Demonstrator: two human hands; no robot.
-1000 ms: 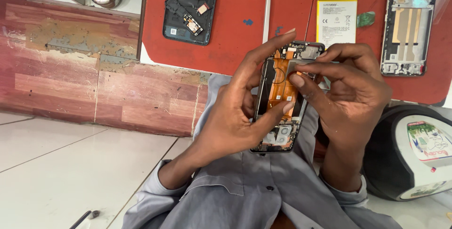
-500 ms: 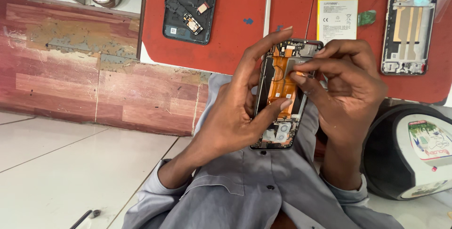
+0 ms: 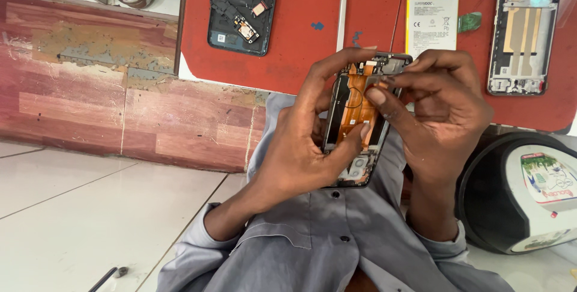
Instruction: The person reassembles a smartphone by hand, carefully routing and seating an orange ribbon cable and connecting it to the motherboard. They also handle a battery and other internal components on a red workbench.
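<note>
My left hand point(image 3: 300, 148) grips an opened phone body point(image 3: 356, 130) upright over my lap, thumb across its lower part and a finger over its top edge. An orange flex cable point(image 3: 351, 109) runs down the phone's middle. My right hand point(image 3: 442, 118) is at the phone's upper right, its thumb and forefinger pinched on a small part near the top of the frame. Whether that part is loose or fixed is hidden by the fingers.
A red mat point(image 3: 300, 33) on the low bench holds a dark phone back shell point(image 3: 243, 9), a white battery point(image 3: 431, 23), a small green part point(image 3: 470, 21) and another phone frame point(image 3: 523, 30). A round black-and-white container point(image 3: 529, 196) stands at right. A thin dark tool point(image 3: 105, 278) lies on the tiled floor.
My right hand's fingers have shifted slightly up along the phone's top edge. The left hand keeps the same grip on the phone.
</note>
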